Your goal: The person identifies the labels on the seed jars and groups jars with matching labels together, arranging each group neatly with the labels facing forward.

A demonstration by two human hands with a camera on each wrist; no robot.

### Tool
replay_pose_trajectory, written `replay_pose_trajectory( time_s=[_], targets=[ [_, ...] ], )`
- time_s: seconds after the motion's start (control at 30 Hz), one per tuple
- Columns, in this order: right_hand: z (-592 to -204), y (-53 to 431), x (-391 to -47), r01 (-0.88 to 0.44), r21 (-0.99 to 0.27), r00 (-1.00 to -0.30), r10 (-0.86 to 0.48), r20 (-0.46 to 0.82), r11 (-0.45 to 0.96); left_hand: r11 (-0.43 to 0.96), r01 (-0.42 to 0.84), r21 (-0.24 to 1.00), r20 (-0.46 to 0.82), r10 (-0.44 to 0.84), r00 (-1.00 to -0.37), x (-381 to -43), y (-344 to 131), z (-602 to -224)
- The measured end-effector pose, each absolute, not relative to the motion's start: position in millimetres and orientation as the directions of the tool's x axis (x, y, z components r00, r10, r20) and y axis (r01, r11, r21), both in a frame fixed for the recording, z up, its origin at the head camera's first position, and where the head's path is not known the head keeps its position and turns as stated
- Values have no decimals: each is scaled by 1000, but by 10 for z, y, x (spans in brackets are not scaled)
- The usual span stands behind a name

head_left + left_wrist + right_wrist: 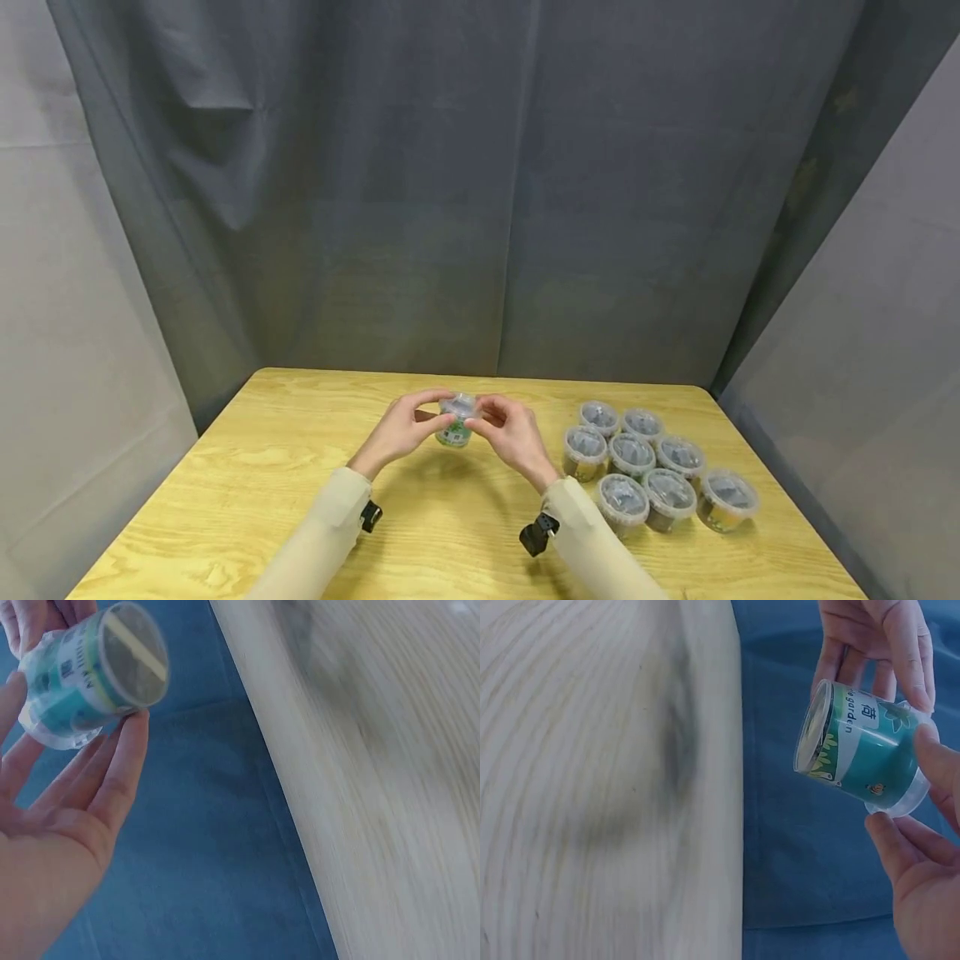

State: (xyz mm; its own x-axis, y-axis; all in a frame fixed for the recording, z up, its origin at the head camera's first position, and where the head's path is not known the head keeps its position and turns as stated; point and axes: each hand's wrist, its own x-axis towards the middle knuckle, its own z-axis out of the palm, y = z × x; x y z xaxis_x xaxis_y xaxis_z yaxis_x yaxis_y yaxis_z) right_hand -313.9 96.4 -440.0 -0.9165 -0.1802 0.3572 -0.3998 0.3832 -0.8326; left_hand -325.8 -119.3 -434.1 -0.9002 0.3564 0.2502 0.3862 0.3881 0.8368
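Observation:
A small clear plastic tub [454,434] with a green printed label is held above the table between both hands. My left hand [405,427] grips it from the left, thumb at the front and fingers around the side. From the right, my right hand [517,435] pinches its lid end. In the left wrist view, the tub's clear base [133,656] shows a pale strip inside. The right wrist view shows the teal label [877,754] with plant pictures and lettering, and right-hand fingertips [885,829] at the lidded end.
Several similar lidded tubs [632,454] stand grouped on the right side of the wooden table [247,500]. A dark grey curtain [420,208] hangs behind the table's far edge, with pale cloth panels [82,317] on both sides.

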Motion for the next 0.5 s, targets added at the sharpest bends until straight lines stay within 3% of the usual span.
replay_pose_trajectory(
  time_s=[0.33, 0.5],
  targets=[
    [-4531, 687, -3220, -440, -839, -895, -231, 382, 321, 381, 378, 844, 265, 317, -911, -3285, -1413, -4407],
    [-4551, 523, -3285, -455, -795, -890, -204, 407, 401, 452, 381, 807, 304, 235, -923, -3275, -1505, -4390]
  ],
)
